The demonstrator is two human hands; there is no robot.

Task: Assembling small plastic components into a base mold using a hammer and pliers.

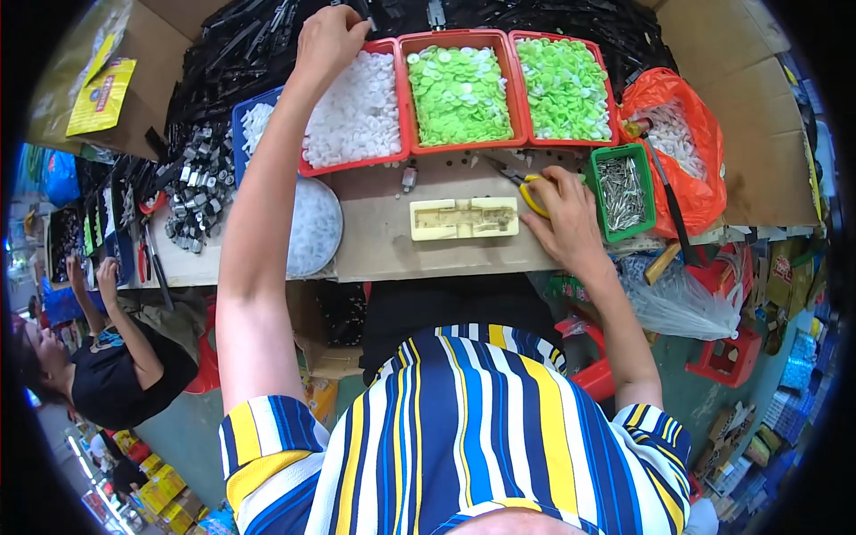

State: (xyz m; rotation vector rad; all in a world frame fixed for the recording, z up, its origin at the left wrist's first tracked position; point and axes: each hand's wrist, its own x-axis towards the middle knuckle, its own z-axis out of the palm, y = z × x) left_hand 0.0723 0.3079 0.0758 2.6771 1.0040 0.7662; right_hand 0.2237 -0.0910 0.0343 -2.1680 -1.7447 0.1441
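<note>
Cream block, yellow-handled pliers, red trays, lime-green discs, green bin, striped shirt — navy, yellow, white

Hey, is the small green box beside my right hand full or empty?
Not empty: in the green box, small metal pieces hide the bottom; how deep they lie, I can't tell.

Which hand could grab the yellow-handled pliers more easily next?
Likely the right hand: it's at the yellow-handled pliers, while the left hand is farther off, near the black parts.

Block L of tray, nr pliers
</note>
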